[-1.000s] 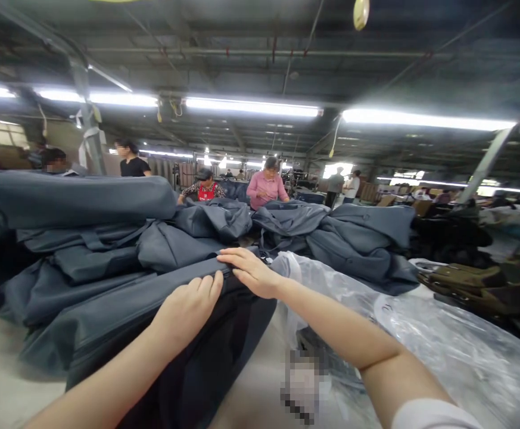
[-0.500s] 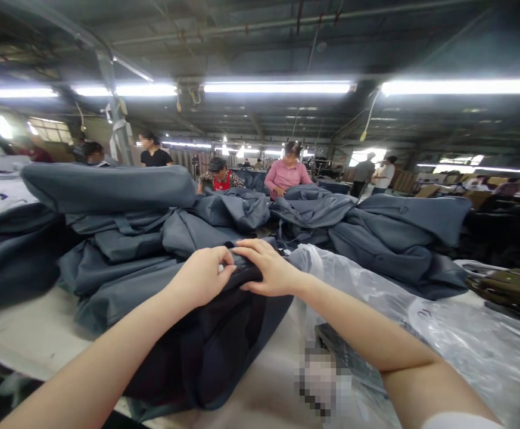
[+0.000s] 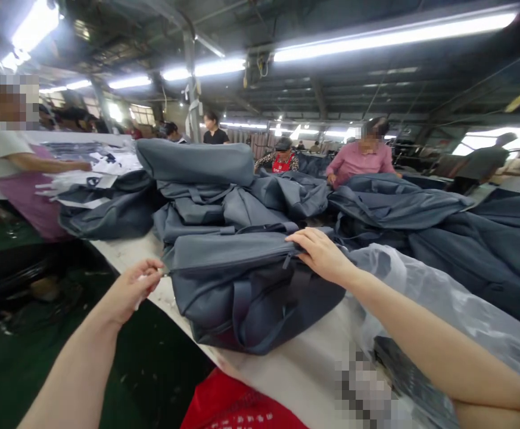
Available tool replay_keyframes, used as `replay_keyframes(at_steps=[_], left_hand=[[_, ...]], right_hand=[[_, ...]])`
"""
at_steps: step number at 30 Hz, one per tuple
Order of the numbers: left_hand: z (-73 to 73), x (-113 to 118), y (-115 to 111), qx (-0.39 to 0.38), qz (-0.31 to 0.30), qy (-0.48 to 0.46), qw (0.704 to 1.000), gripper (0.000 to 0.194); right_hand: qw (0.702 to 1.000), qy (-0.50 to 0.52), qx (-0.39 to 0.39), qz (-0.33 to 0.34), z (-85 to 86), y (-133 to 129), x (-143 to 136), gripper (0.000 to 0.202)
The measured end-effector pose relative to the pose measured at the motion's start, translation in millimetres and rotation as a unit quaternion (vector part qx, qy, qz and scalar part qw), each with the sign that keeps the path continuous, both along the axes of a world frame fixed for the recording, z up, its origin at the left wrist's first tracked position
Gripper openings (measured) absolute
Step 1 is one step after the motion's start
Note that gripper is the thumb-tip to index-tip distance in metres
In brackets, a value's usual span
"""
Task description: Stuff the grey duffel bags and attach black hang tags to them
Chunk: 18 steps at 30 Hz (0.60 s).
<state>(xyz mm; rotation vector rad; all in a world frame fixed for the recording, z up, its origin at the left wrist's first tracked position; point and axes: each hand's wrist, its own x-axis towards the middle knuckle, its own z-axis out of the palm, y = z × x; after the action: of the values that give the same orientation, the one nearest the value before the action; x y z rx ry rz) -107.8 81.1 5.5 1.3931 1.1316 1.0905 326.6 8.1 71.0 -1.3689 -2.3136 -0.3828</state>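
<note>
A dark blue-grey duffel bag point(image 3: 224, 256) lies in front of me with a zipper along its top edge and a strap hanging down its near side. At its left end, my left hand point(image 3: 141, 283) is closed in a pinch on what looks like a small zipper pull; something white shows by the palm. My right hand point(image 3: 322, 253) grips the bag's top right end, fingers over the edge and thumb below. Beside those fingers dangles another zipper pull point(image 3: 287, 260).
Similar bags point(image 3: 197, 164) are heaped behind. Clear plastic wrapping point(image 3: 385, 274) lies at the right on the white table point(image 3: 317, 339). Red cloth point(image 3: 237, 405) hangs below the near edge. A person in pink point(image 3: 362, 155) works across; another person point(image 3: 0, 155) stands far left.
My left hand has moved from the bag's right end to its left end, away from my right hand. More of the bag shows, and the view has swung left.
</note>
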Motion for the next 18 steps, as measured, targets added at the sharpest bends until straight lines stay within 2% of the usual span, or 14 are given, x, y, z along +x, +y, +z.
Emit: replay_keyframes(at_steps=[3,5,6,8,12,15,17,18], left_hand=[[-51.5,-11,-4,-0.079,0.055,-0.122,0.988,0.046],[-67.5,-7,-4,-0.078,0.081,-0.166,0.98,0.047],[-68.3,-4,-3,-0.073,0.086,-0.177,0.978,0.047],[-56.7,4,-2,-0.06,0.085,-0.188,0.977,0.046],[-3.3,30,-12,0.017,0.026,-0.184,0.982,0.045],[29.6,61,-22,0.037,-0.045,-0.134,0.989,0.043],[39.9,79,-23,0.036,-0.077,-0.115,0.99,0.038],[42.1,86,-22,0.038,-0.086,-0.111,0.989,0.036]], right_hand=[[0.999,-0.029,-0.014,0.021,-6.2,4,-15,0.041],[0.999,-0.041,-0.015,0.028,-8.6,8,-20,0.039],[0.998,-0.045,-0.014,0.029,-8.6,11,-19,0.036],[0.999,-0.045,-0.009,0.018,-4.5,18,-11,0.029],[0.999,-0.005,0.029,-0.039,21.5,20,7,0.026],[0.998,0.007,0.057,-0.021,41.5,8,-7,0.048],[0.998,-0.012,0.049,0.022,45.8,1,-27,0.06],[0.998,-0.026,0.044,0.035,45.0,-1,-36,0.058]])
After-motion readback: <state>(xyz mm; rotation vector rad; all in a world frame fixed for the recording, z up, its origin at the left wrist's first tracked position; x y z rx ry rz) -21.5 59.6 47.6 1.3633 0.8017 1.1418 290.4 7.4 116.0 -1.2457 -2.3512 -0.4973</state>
